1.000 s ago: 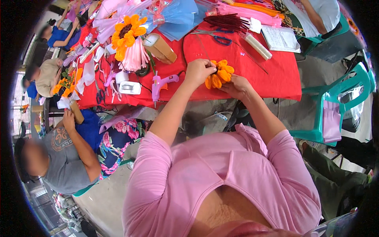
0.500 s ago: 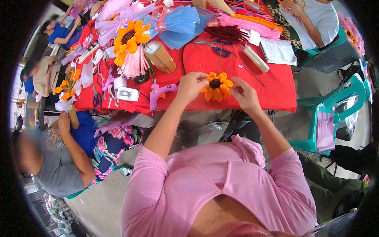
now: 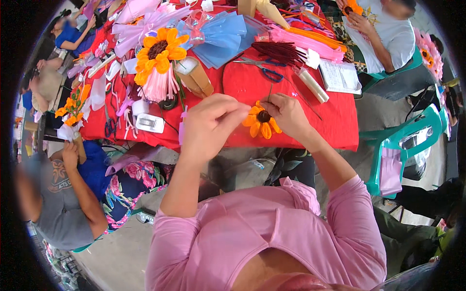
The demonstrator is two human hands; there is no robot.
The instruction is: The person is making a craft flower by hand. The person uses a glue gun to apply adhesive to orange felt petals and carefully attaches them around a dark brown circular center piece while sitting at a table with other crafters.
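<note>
My right hand (image 3: 289, 116) is closed on the orange felt flower (image 3: 262, 129) with a dark centre, its fingers at the top petals and the thin stem that points away from me. My left hand (image 3: 211, 126) is raised to the left of that flower, thumb and index finger pinched together; what they hold, if anything, I cannot make out. Behind the left hand a pink glue gun (image 3: 182, 130) is mostly hidden. Blue-handled scissors (image 3: 272, 74) lie beyond the flower, with a clear roll (image 3: 313, 86) to their right.
Bouquets (image 3: 160, 58), wrapping and pipe cleaners (image 3: 306, 41) crowd the red-covered table (image 3: 335, 123). A notebook (image 3: 340, 75) lies at the right edge, near a green chair (image 3: 412, 128). A co-worker (image 3: 58, 194) sits close at my left; another (image 3: 388, 43) is across at the right.
My left hand has come away from the flower's side, nearer and to the left. My right hand has moved inward over the flower's top. The co-worker across has raised an orange flower into view.
</note>
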